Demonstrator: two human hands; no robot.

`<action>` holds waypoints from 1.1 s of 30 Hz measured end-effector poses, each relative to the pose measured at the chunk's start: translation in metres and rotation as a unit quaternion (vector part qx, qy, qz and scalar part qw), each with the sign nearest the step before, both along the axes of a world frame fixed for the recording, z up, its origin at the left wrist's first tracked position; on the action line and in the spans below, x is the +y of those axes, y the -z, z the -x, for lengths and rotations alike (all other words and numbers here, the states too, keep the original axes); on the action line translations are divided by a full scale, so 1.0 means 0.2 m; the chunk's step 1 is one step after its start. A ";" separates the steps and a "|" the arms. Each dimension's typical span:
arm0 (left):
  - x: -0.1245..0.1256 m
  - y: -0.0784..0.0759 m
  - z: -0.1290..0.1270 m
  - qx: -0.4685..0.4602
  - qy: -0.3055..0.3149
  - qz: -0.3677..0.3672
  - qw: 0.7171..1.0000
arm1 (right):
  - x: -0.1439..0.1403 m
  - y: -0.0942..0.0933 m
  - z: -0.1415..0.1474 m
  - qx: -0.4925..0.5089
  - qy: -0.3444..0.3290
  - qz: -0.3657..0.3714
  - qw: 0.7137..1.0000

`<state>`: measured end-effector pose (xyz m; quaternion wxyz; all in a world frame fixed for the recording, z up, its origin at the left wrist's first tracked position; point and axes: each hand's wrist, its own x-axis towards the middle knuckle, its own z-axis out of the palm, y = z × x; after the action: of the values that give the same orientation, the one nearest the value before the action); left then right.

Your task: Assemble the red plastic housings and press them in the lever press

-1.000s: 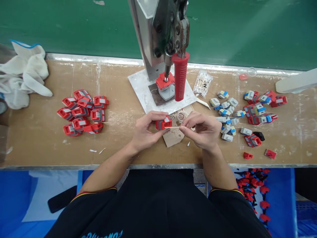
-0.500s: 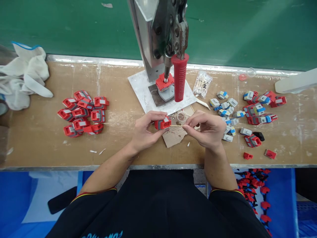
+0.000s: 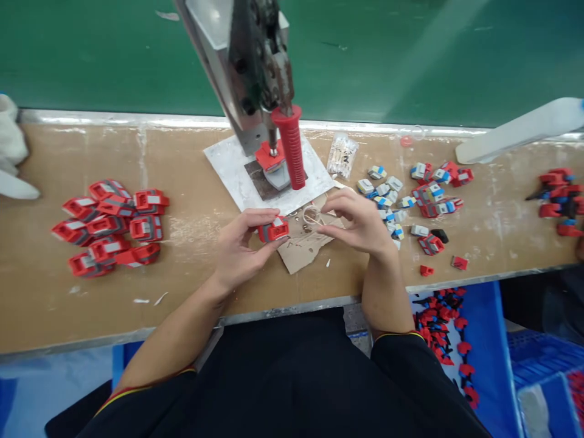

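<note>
Fingers of the left hand (image 3: pixel 239 246) pinch a red part (image 3: pixel 273 230) above the table (image 3: pixel 191 267); the right hand (image 3: pixel 358 222) seems pinched on a thin stick over cardboard (image 3: pixel 301 252). Far right, a clear bag (image 3: pixel 342 155) holds swabs.

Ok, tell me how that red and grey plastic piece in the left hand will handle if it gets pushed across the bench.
The red and grey piece looks like rigid moulded plastic, so probably stiff. The left hand holds it by fingertips alone, so it is likely light. Its blocky shape suggests sliding on the bench rather than rolling.
</note>
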<state>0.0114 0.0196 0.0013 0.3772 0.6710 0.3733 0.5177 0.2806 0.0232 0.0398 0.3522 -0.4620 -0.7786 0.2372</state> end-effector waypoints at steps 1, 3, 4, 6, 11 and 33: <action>0.00 0.00 0.00 -0.004 -0.006 0.002 1.000 | -0.02 -0.02 -0.07 0.013 0.051 -0.032 0.998; 0.00 -0.01 0.00 -0.018 -0.013 0.007 1.000 | -0.07 -0.07 -0.22 0.019 0.205 -0.116 0.972; 0.00 -0.01 0.00 -0.023 -0.013 0.011 1.000 | -0.10 -0.09 -0.30 0.000 0.276 -0.140 0.951; 0.00 -0.01 0.00 -0.025 -0.014 0.026 0.999 | -0.14 -0.12 -0.42 -0.090 0.340 -0.122 0.928; -0.01 -0.02 0.00 -0.036 -0.012 0.048 0.998 | -0.11 -0.06 -0.50 -0.348 0.208 0.085 0.910; 0.01 -0.04 0.00 -0.035 -0.006 0.015 0.999 | -0.05 -0.02 -0.33 -0.279 0.264 0.164 0.909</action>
<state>0.0120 0.0218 0.0096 0.3967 0.6444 0.3718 0.5377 0.3458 0.0122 0.0431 0.0893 -0.7490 -0.6452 0.1216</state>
